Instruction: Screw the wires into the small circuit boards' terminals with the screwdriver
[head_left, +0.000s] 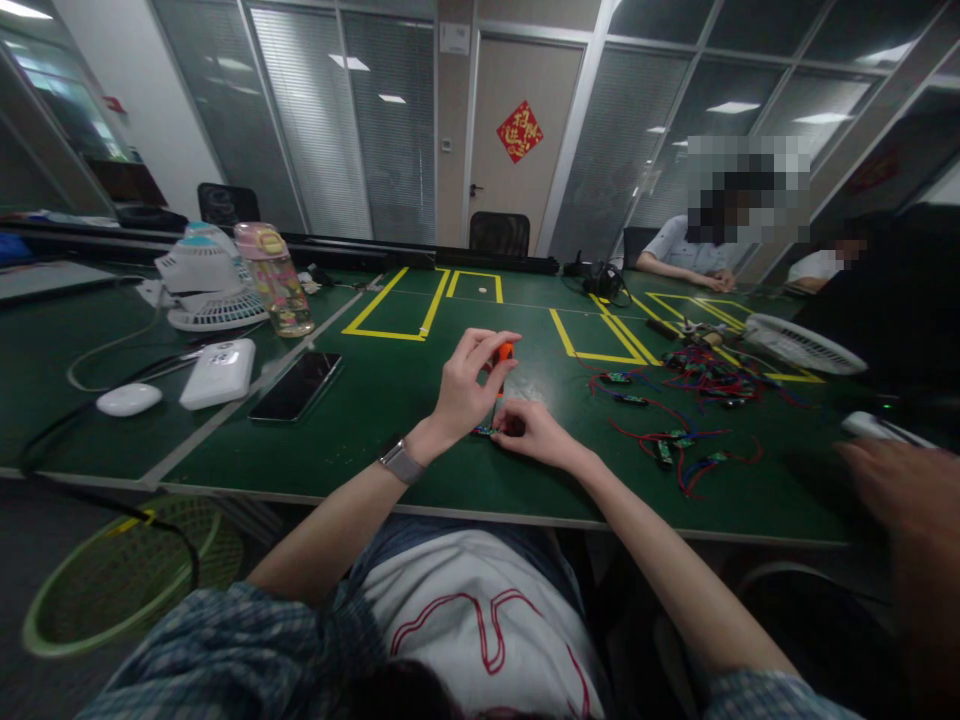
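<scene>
My left hand [474, 380], with a watch on its wrist, is closed around the orange handle of what looks like a screwdriver [505, 351]. The tool stands upright, its thin shaft running down toward a small green circuit board [484, 430] on the table. My right hand [532, 432] is closed, with its fingertips at the board and the lower end of the shaft. The fingers partly hide the board, so I cannot tell whether the tip touches it.
Several wired circuit boards [664, 452] lie to the right, by a tangled heap [712, 375]. On the left are a phone [296, 387], a white power bank [219, 374], a bottle [276, 285] and a fan [214, 285]. Another person's hand [892, 480] is at far right.
</scene>
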